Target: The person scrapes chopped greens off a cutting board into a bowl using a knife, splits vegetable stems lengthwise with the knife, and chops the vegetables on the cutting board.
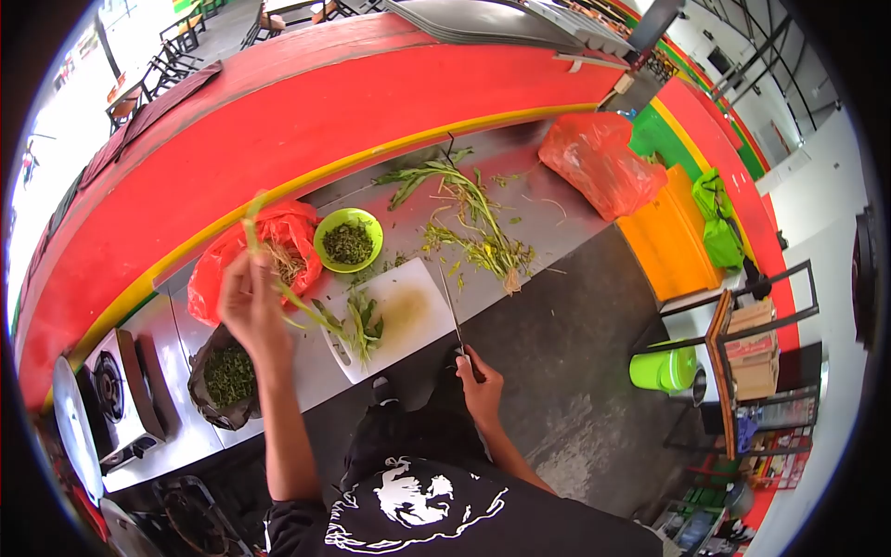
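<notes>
Our left hand (251, 295) is clamped on one leafy stalk (300, 306), which slants over the cutting board (423, 302); our right hand (481, 382) has its grip closed round one knife (451, 304), by the board's right edge. A careless swing could nick our fingers; a slack hold might drop the stalk off the board. We count one green bowl (376, 243) beyond the board, one dark bag (199, 381) to its left, two red bags (594, 162), one either side, and one tangled bundle (478, 212) to its right.

Stove (115, 388) at left, orange box (670, 237) and green bucket (661, 369) right
</notes>
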{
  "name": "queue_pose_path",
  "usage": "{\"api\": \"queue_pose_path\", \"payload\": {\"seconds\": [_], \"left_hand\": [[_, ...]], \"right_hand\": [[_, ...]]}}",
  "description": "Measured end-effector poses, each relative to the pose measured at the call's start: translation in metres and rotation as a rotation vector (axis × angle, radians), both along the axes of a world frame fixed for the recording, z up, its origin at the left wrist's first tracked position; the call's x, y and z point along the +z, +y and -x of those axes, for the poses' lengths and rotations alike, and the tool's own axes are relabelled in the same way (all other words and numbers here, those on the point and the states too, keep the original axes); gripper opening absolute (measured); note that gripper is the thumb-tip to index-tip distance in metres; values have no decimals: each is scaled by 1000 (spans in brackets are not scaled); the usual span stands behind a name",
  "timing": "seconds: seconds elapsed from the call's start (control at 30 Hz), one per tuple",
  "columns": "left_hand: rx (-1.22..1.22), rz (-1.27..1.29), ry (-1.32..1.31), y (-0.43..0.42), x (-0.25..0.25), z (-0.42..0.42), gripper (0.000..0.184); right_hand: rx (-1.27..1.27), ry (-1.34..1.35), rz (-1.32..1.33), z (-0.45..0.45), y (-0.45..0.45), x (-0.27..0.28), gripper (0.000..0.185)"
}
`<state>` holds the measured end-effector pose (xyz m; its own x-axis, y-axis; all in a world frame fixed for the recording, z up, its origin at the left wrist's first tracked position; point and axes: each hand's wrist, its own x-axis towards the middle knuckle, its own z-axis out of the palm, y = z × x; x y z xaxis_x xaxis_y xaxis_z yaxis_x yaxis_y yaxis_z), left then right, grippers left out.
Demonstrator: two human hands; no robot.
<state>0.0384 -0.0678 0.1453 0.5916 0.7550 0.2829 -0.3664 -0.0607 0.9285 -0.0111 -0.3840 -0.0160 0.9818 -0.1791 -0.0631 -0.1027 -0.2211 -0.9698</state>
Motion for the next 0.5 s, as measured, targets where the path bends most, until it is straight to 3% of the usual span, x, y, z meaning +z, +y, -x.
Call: {"api": "queue_pose_path", "payload": {"seconds": [0.1,0.17,0.23,0.3,0.43,0.5], "left_hand": [[122,-196,-29,34,22,-5,16],[93,-287,7,57,9,-7,13],[77,-539,145,70,-14,-17,8],[-63,-689,182,71,-61,-25,14],[-354,-693,464,51,-188,-29,16],[-484,-757,429,43,-242,-26,19]], "right_hand": [[-2,103,-35,3,-7,-8,39],[-3,119,-53,4,-8,-11,40],[-25,145,-85,5,-8,-14,40],[-29,178,-122,1,-6,-18,39],[31,222,-115,9,-2,-21,40],[57,237,-113,5,-9,-18,40]]}}
